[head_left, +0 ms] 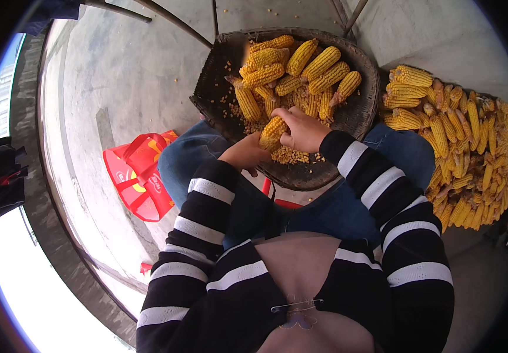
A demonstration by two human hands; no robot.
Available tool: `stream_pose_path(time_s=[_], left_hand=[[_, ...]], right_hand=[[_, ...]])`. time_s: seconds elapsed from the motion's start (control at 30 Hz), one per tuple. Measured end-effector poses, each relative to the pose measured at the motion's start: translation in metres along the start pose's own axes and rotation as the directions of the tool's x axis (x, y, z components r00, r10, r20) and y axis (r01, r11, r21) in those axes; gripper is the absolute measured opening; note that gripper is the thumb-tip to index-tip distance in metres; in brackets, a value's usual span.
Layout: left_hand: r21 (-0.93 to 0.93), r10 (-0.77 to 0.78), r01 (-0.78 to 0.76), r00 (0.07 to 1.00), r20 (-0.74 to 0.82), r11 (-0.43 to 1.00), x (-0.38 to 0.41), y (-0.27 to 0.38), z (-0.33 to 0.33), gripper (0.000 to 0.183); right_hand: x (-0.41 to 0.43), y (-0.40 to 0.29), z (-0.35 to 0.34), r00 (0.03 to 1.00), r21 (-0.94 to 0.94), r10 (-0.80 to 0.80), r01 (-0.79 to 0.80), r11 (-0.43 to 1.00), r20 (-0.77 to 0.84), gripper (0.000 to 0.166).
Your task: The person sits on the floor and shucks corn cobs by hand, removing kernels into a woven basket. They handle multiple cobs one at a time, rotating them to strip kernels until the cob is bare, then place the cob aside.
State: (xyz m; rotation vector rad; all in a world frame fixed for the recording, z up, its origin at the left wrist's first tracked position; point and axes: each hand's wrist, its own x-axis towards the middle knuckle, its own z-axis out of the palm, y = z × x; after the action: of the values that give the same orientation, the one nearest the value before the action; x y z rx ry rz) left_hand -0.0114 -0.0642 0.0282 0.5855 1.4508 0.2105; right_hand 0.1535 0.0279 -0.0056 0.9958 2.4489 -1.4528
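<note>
An ear of yellow corn [273, 133] is held over the near part of a dark woven basket [355, 119]. My left hand [248, 152] grips its lower end. The fingers of my right hand [303, 129] press on its upper right side, and I cannot tell whether they hold any kernels. Loose corn kernels [290, 155] lie in the basket just below the ear. Farther in, several whole ears of corn [321, 63] are heaped, with more kernels scattered between them. The basket rests at my knees, and my fingers hide part of the held ear.
To the right stands a large pile of corn ears [461, 132]. A red bag [141, 176] with handles sits on the concrete floor [134, 79] to the left. Poles [174, 22] reach the basket's far side. Stray kernels dot the floor beyond it.
</note>
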Motion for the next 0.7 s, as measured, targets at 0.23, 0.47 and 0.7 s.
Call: stream_pose_path(time_s=[0.23, 0.47, 0.7], left_hand=[[0.018, 0.012, -0.012, 1.0, 0.019, 1.0, -0.001, 0.002, -0.005, 0.036], [-0.011, 0.052, -0.052, 0.999, -0.016, 0.999, 0.001, 0.002, -0.001, 0.039], [-0.017, 0.042, -0.042, 0.999, -0.019, 0.999, 0.004, -0.004, -0.003, 0.038]], right_hand=[[0.007, 0.021, 0.011, 0.992, 0.055, -0.088, 0.093, 0.994, -0.088, 0.051], [0.01, 0.02, 0.007, 1.0, 0.292, -0.007, 0.016, 0.956, -0.03, 0.053], [0.015, 0.023, 0.002, 0.997, 0.359, -0.073, 0.055, 0.932, 0.038, 0.056]])
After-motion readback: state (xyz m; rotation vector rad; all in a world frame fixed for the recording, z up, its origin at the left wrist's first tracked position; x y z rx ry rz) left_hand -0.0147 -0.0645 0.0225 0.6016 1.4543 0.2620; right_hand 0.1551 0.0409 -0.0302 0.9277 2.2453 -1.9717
